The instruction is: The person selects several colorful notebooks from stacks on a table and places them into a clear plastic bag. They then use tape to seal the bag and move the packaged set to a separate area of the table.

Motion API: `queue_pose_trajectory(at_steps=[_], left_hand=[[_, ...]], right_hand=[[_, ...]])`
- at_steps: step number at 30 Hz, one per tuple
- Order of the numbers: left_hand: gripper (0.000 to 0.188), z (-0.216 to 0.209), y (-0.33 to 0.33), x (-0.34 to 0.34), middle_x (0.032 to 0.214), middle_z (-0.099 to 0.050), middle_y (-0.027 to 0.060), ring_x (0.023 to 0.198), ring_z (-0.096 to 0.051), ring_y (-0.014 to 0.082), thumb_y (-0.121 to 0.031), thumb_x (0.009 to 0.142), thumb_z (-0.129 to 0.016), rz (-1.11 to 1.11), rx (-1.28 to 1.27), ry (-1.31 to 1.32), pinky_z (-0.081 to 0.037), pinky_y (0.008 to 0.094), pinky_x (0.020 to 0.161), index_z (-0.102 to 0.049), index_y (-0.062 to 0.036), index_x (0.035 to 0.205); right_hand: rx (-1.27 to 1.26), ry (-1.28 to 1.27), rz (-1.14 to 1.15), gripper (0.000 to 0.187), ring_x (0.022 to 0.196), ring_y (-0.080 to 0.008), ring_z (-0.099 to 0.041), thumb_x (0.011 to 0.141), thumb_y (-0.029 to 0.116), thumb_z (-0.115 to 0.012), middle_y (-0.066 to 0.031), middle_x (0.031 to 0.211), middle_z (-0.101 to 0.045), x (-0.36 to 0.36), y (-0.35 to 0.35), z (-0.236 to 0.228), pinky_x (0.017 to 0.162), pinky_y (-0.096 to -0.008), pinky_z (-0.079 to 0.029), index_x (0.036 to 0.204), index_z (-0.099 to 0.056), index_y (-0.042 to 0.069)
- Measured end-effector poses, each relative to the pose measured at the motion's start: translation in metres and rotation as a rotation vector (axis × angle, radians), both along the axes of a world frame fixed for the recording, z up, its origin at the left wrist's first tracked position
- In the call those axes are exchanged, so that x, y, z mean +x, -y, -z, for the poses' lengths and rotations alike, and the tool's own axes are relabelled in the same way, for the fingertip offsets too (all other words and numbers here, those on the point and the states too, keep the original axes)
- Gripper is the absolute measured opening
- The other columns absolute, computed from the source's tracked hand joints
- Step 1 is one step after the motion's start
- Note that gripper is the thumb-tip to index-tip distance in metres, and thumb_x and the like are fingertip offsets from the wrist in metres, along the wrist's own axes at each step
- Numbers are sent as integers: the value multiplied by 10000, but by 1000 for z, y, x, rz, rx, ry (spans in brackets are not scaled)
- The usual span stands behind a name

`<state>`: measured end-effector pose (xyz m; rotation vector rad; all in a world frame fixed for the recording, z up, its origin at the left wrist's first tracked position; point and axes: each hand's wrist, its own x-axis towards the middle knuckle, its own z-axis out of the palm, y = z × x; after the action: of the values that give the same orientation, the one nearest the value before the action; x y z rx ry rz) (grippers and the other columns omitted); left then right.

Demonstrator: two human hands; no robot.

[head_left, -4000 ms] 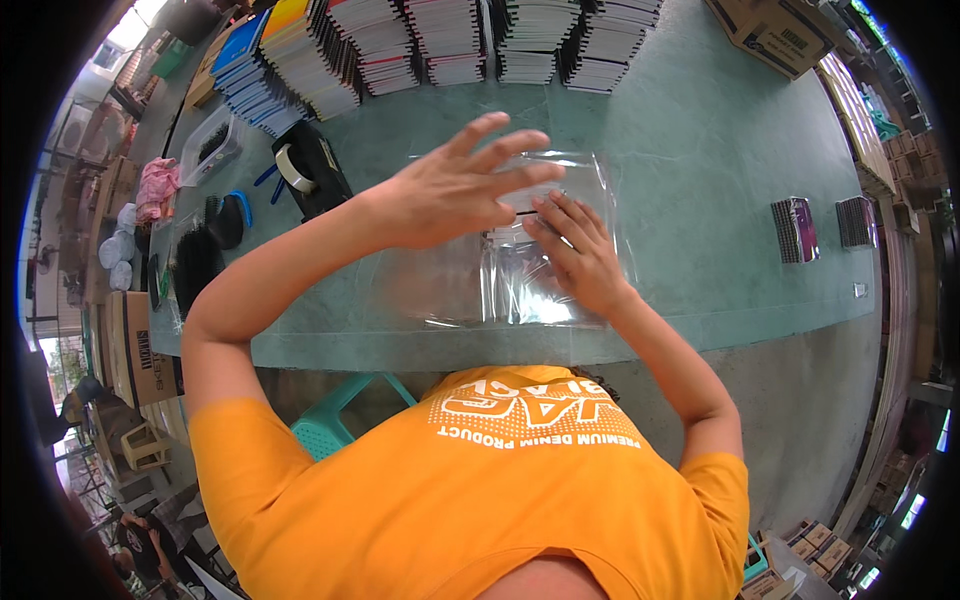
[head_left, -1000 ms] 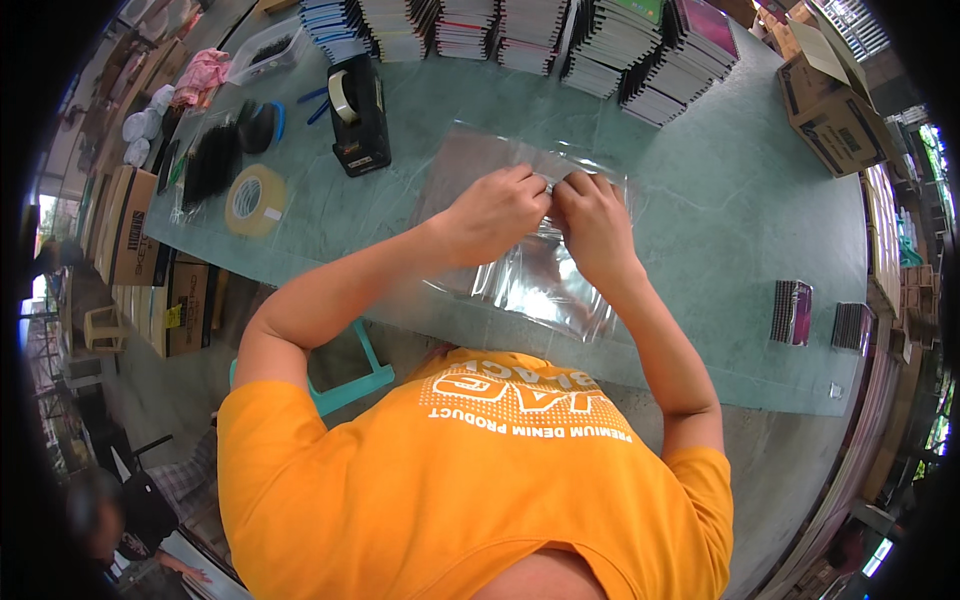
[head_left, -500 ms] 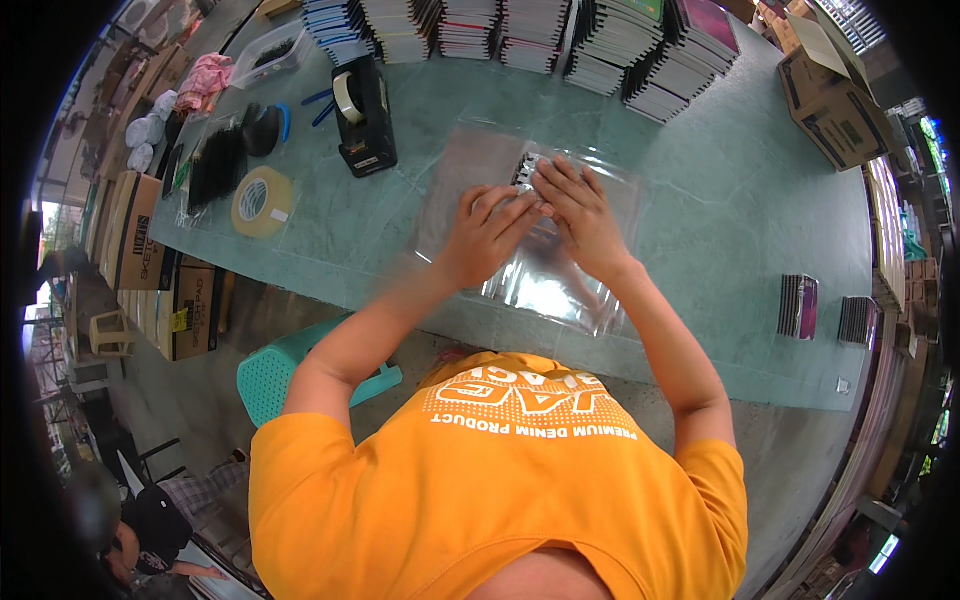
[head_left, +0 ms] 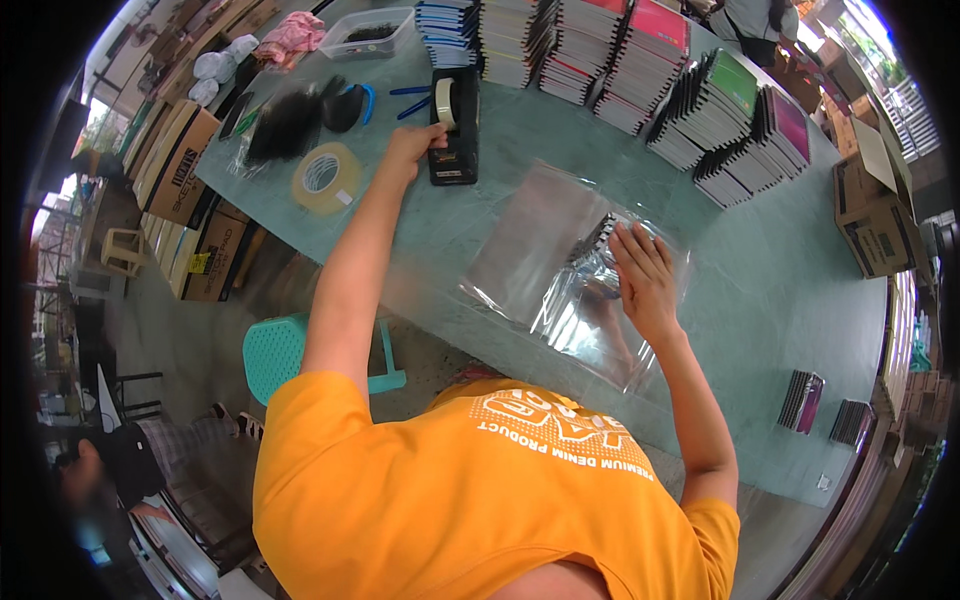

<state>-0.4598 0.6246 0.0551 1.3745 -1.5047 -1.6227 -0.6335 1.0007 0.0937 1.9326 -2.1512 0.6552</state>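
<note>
My left hand [head_left: 414, 146] reaches out to a black tape dispenser [head_left: 456, 160] with a tape roll in it. Its fingers are closed against the dispenser's left side, just below the roll; anything pinched between them is hidden. My right hand [head_left: 645, 277] lies flat, fingers stretched, on the right part of a clear plastic sheet or sleeve [head_left: 525, 230]. Beside its fingertips a black spiral binding [head_left: 606, 232] shows at the plastic, perhaps a small notebook's; most of that item is covered by my hand and glare.
Stacks of spiral notebooks [head_left: 640, 75] line the far edge. Left of the dispenser lie a wide tape roll [head_left: 325, 178], black bristly bundles [head_left: 285, 122] and a clear tub [head_left: 368, 35]. A cardboard box [head_left: 875, 215] stands right, two small notebook stacks [head_left: 801, 401] nearer. A turquoise stool [head_left: 277, 358] stands below.
My left hand has left the plastic and gone left and away to the tape dispenser. My right hand stays on the plastic, now flatter. The whole view has turned leftward.
</note>
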Motion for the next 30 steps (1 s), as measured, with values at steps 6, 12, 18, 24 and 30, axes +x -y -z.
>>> queue_pose_trajectory(at_steps=[6, 12, 18, 24, 30], left_hand=[[142, -27, -69, 15, 691, -624, 5, 537, -521, 105, -188, 803, -645, -15, 15, -114, -397, 315, 509, -652, -49, 778], [113, 2, -53, 54, 707, -657, 66, 583, -589, 138, -146, 771, -656, 257, -877, 713, -454, 315, 513, -658, -35, 751], [192, -28, -222, -5, 683, -630, 9, 585, -545, 62, -208, 829, -638, 385, -184, -297, -419, 205, 519, -648, -27, 768], [244, -18, -291, -61, 596, -577, -14, 522, -453, 33, -247, 811, -689, 314, -95, -349, -355, 190, 476, -629, -34, 709], [297, 20, -288, -66, 562, -568, 55, 506, -480, 73, -197, 750, -739, 225, -504, -204, -380, 236, 469, -546, -9, 625]], right_hand=[[-67, 8, -17, 479, 1242, -220, -429, 814, 11, -514, -15, 1248, -549, -7, -6, 8, 1045, -406, -262, 1273, -488, 145], [-34, 121, -35, 463, 1234, -204, -435, 870, 76, -482, -12, 1252, -546, -2, 1, 4, 1043, -412, -268, 1325, -405, 115], [-81, 166, -42, 482, 1233, -209, -434, 877, 88, -470, -20, 1271, -530, -7, -2, 7, 1037, -419, -276, 1346, -357, 88], [-58, 255, -103, 586, 1247, -233, -416, 812, 40, -493, -40, 1280, -522, -8, -5, 2, 1043, -441, -256, 1365, -303, 62], [-8, 290, -120, 684, 1264, -250, -389, 739, 73, -557, -61, 1317, -485, -6, -9, -10, 1051, -446, -236, 1368, -290, 64]])
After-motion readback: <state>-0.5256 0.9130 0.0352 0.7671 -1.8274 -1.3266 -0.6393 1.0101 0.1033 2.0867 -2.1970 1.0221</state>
